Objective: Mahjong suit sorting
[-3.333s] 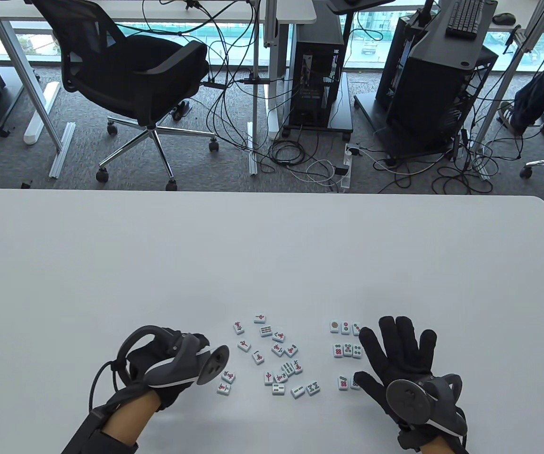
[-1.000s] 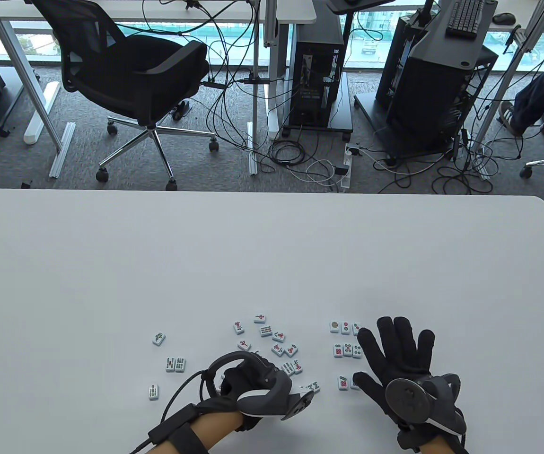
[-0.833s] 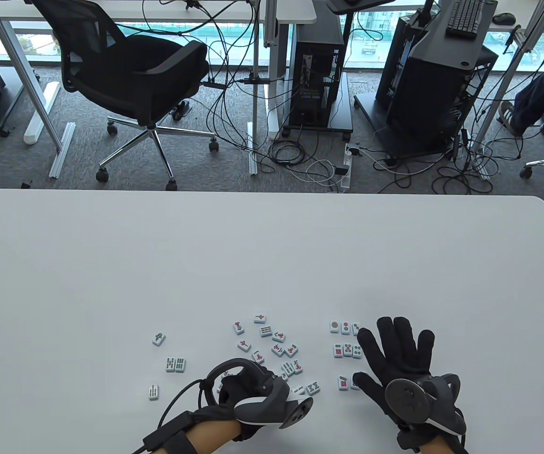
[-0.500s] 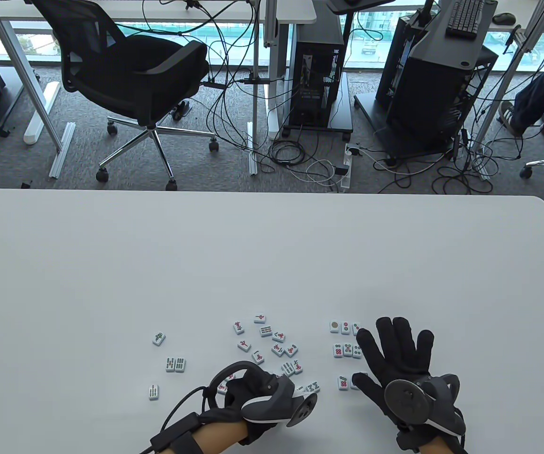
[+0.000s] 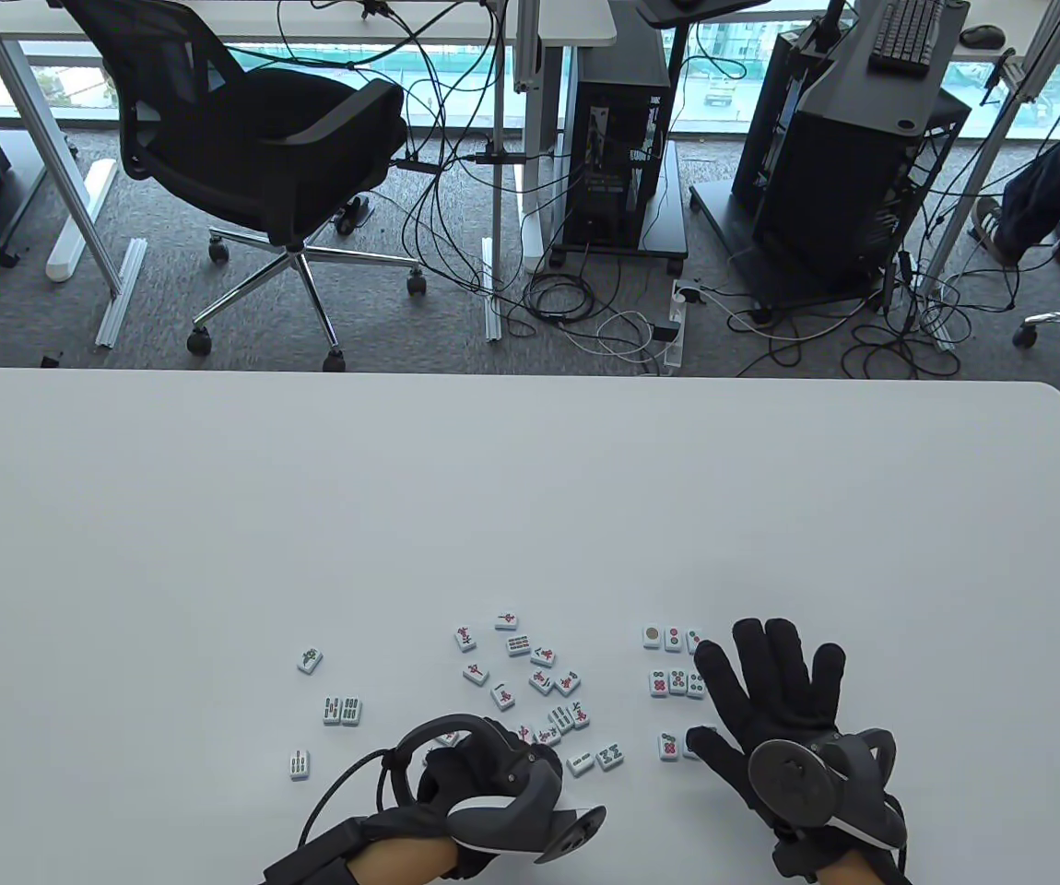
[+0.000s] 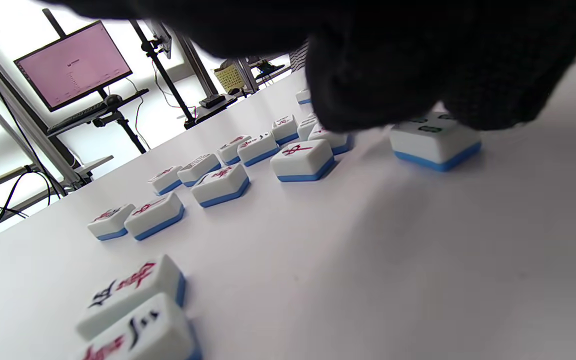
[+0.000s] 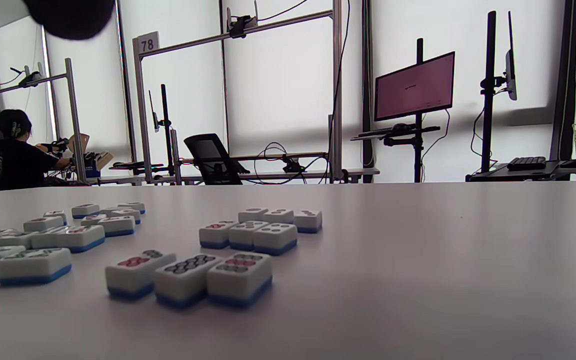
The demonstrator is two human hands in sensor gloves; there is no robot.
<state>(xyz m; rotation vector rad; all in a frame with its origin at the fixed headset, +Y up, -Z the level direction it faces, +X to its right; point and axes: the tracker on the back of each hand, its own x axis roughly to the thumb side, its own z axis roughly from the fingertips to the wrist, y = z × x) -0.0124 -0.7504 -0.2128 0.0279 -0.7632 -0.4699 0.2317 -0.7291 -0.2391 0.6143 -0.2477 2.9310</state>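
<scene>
Small white mahjong tiles with blue backs lie face up on the white table (image 5: 530, 498). A mixed cluster (image 5: 530, 682) sits in the middle. Circle tiles stand in short rows (image 5: 677, 682) on the right, also in the right wrist view (image 7: 188, 275). Bamboo tiles (image 5: 343, 709) lie apart on the left. My left hand (image 5: 484, 779) is over the cluster's near edge; its fingertips (image 6: 368, 100) curl onto a green-marked bamboo tile (image 6: 435, 145) that rests on the table. My right hand (image 5: 770, 687) lies flat with fingers spread beside the circle rows.
Two loose tiles (image 5: 594, 758) lie just right of my left hand. Red character tiles (image 6: 303, 157) stretch away behind the gripped tile. Beyond the table's far edge are an office chair (image 5: 263, 147), computer towers and floor cables.
My left hand came from the left side to the cluster's near edge, then drew slightly back toward me, uncovering a tile to its right. The right hand stayed still.
</scene>
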